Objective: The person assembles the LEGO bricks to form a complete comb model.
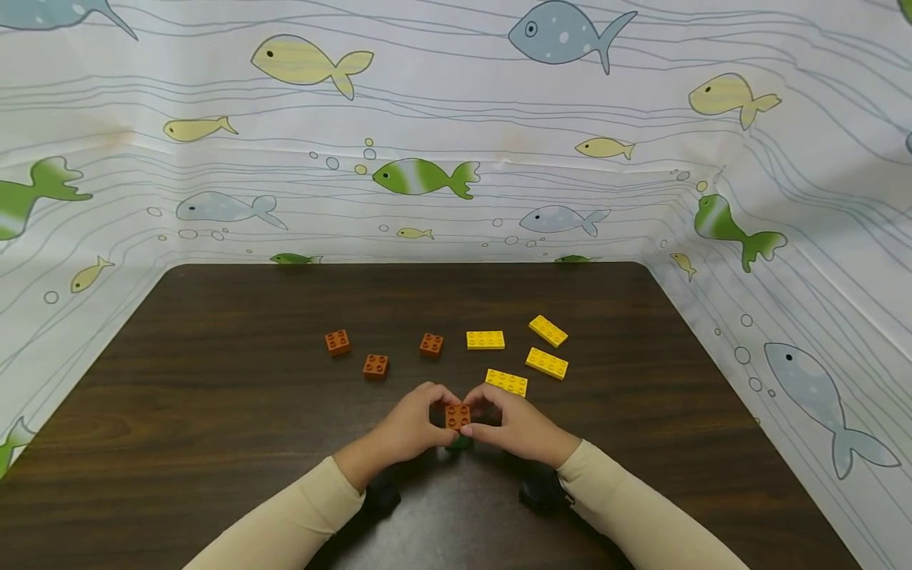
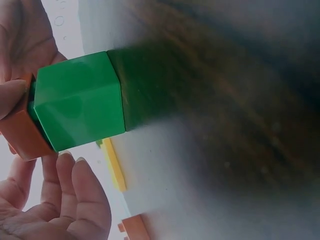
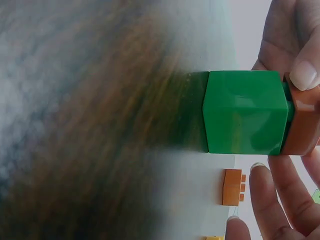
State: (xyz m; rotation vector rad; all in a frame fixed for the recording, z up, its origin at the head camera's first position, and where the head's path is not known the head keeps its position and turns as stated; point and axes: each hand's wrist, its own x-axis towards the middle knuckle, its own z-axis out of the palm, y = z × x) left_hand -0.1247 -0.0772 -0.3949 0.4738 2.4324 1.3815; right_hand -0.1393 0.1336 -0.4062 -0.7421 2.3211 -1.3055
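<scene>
My left hand (image 1: 411, 423) and right hand (image 1: 525, 425) meet from either side near the front of the table. Between their thumbs and fingertips they pinch a reddish-brown 2x2 toy brick (image 1: 457, 416), studs facing up. Under it a tall green block (image 2: 80, 102) stands on the table. In the right wrist view, the brown brick sits over the studs of the green block (image 3: 245, 112) with a narrow, slightly slanted gap, so it is not flush.
Three more brown bricks (image 1: 375, 366) lie spread behind the hands to the left. Several flat yellow plates (image 1: 546, 363) lie to the right, the nearest just beyond the right fingers. A fish-patterned sheet (image 1: 442, 103) rises along the dark table's (image 1: 214, 380) back and sides.
</scene>
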